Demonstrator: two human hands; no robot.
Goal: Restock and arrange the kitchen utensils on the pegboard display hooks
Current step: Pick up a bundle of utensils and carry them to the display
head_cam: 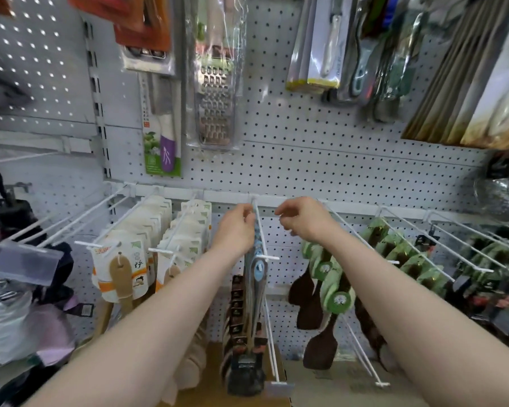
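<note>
left hand point(235, 231), right hand point(305, 221) beside white hook point(262, 240) carrying packaged utensils point(254, 292).

This is a shop — a housewares aisle. A white pegboard wall point(335, 136) rises behind the left hand point(235, 227) and the right hand point(303, 221). Long wire hooks point(260, 230) jut from it on both sides of them, each loaded with many copies of one item. Packaged wooden spoons point(121, 271) hang left of the hands, dark spatulas point(321, 351) with green labels to their right. Above the hands hang a grater point(215, 104) and a carded knife point(166, 133) — both in retail wrapping.
</note>
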